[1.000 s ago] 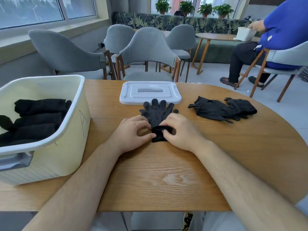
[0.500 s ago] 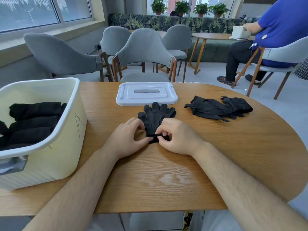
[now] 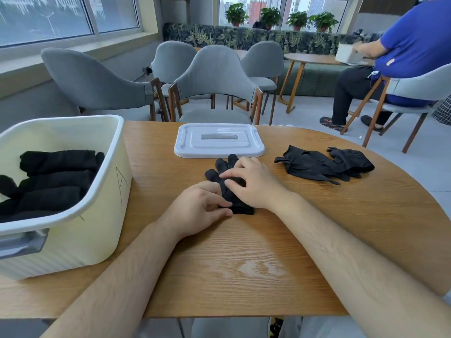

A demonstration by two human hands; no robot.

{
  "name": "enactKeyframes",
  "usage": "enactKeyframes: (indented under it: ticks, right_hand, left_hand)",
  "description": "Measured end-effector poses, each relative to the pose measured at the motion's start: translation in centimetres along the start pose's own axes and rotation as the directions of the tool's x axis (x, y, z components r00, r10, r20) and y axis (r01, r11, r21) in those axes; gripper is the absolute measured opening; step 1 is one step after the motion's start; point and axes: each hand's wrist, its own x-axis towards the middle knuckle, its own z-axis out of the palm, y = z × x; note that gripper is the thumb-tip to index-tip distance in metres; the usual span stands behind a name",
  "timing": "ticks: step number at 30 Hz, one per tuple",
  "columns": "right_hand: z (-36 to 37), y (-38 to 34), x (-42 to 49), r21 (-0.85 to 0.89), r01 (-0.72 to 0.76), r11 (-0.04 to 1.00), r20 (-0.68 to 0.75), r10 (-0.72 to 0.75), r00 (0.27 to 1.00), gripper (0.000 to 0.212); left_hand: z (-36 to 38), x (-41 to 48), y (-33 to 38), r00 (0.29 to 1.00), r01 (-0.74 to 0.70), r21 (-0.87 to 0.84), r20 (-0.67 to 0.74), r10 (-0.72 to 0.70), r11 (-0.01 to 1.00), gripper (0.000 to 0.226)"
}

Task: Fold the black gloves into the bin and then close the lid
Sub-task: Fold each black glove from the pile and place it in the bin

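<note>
- Both hands worked on one black knitted glove (image 3: 221,167) that lay flat on the oval wooden table (image 3: 244,264), its fingers pointing away from the person.
- The left hand (image 3: 197,208) had its fingers curled, and thumb and fingertips pinched the near, cuff end of the glove, where the fabric looked doubled over.
- The right hand (image 3: 253,181) lay on top of the glove's middle with bent fingers; whether they nipped the fabric or only pressed it could not be told.
- A cream plastic bin (image 3: 107,191) stood at the table's left, well apart from the hands, open on top, with folded black gloves (image 3: 56,181) stacked inside.
- A white rectangular plastic lid (image 3: 218,140) lay flat on the table just beyond the glove's fingertips.
- A loose heap of black gloves (image 3: 322,163) sat to the right of the lid, unfolded.
- Grey upholstered chairs (image 3: 214,76) stood behind the table, and a person in a blue shirt (image 3: 415,45) sat at another table to the far right.
</note>
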Motion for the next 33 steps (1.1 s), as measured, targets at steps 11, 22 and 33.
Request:
enactKeyframes:
  ticks: [11, 22, 33]
  right_hand:
    - [2.6, 0.0, 3.4, 0.150, -0.343, 0.927, -0.095, 0.359, 0.928, 0.019]
    - [3.3, 0.1, 3.6, 0.082, -0.363, 0.928, -0.161, 0.372, 0.914, 0.021]
    - [3.8, -0.1, 3.3, 0.159, -0.315, 0.936, -0.273, 0.348, 0.897, 0.012]
  left_hand:
    - [-0.1, 0.2, 0.4, 1.000, -0.010, -0.039, 0.002, 0.010, 0.999, 0.015]
    - [-0.3, 0.1, 0.9, 1.000, -0.013, -0.024, -0.009, 0.013, 1.000, 0.012]
    - [0.3, 0.4, 0.5, 0.998, -0.055, -0.009, -0.034, 0.054, 0.998, 0.008]
